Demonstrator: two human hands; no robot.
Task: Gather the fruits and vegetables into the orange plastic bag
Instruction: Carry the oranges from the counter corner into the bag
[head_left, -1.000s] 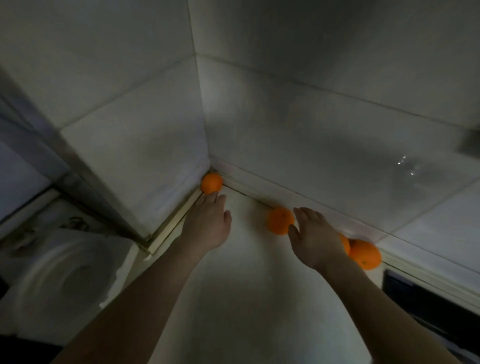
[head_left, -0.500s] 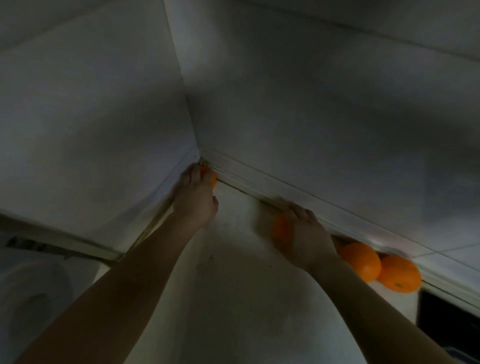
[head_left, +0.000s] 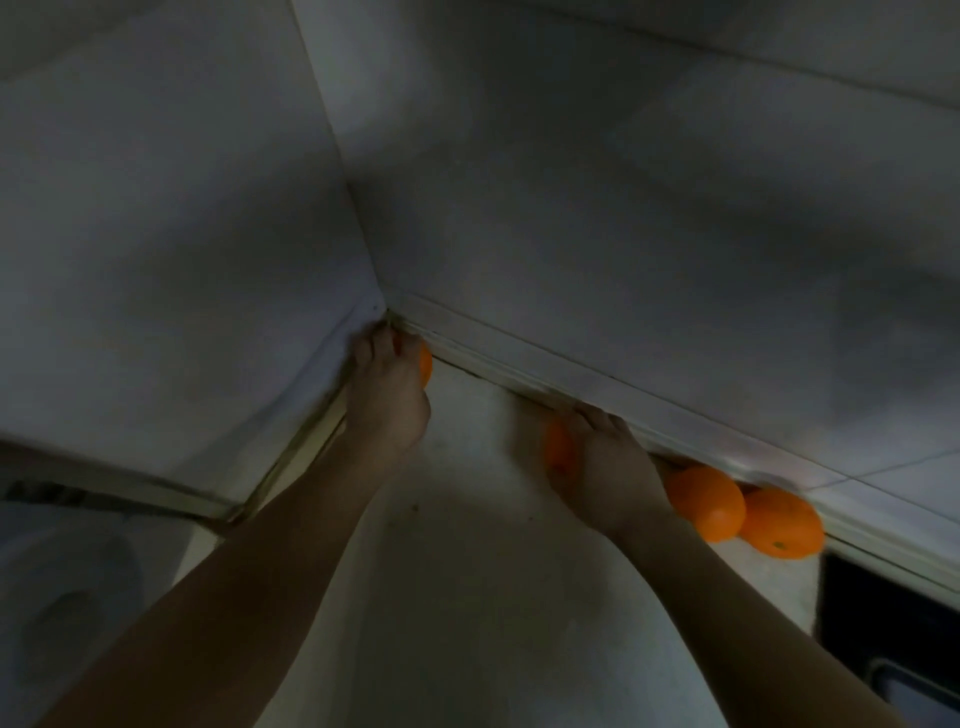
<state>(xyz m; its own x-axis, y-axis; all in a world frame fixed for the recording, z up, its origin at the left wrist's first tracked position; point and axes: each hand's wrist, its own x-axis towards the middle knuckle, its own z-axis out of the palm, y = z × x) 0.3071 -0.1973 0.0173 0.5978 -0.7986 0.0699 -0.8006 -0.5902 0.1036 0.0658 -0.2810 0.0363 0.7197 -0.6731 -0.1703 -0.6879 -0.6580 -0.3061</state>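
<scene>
The left hand (head_left: 387, 395) grips a corner orange (head_left: 426, 365). The right hand (head_left: 610, 470) grips a second orange (head_left: 558, 453) beside the wall (head_left: 623, 234)

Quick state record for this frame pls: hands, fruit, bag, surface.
left hand: fingers curled over corner orange, right at the wall corner
right hand: fingers curled over middle orange, by the back wall
loose fruit: third orange and fourth orange, side by side along the back wall, neither hand on them
orange bag: not in view
surface: white counter
lighting: dim
</scene>
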